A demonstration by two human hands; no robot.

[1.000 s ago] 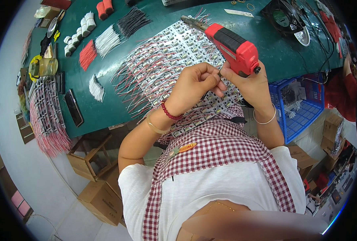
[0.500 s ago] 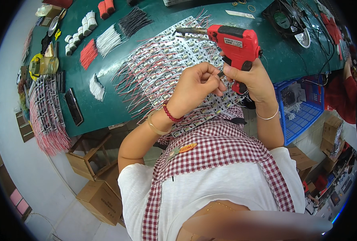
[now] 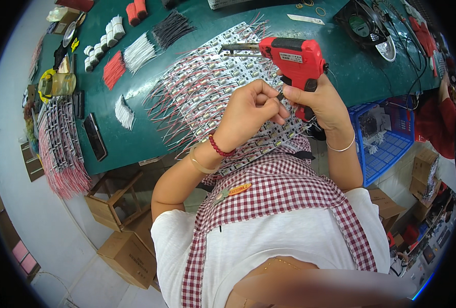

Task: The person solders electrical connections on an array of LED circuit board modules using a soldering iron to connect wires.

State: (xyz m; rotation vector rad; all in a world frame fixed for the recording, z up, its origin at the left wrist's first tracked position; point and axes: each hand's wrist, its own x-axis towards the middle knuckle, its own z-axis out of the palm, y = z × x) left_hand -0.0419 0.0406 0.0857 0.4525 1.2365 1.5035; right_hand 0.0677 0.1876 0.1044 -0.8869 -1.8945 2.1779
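Observation:
In my right hand (image 3: 323, 105) is a red and black soldering gun (image 3: 295, 56), my fingers wrapped round its grip. Its long metal tip points left above a sheet of small circuit boards (image 3: 202, 87). Rows of red and white wires stick out from these boards, mostly toward the left. Close beside the gun's handle, my left hand (image 3: 256, 108) has thumb and fingers pinched together. A small dark bit shows between those fingertips and my right thumb, too small to name. The boards' near edge reaches my checked apron (image 3: 269, 179).
Bundles of white wires (image 3: 139, 53), red wires (image 3: 114, 70) and black wires (image 3: 172, 28) lie on the green table (image 3: 151, 146). A phone (image 3: 94, 136) and wired board strips (image 3: 61, 138) are at left. A black fan (image 3: 361, 23) and blue basket (image 3: 387, 159) are at right.
The soldering gun has shifted slightly left and a little nearer to me, with my right hand. My left hand has stayed almost in place.

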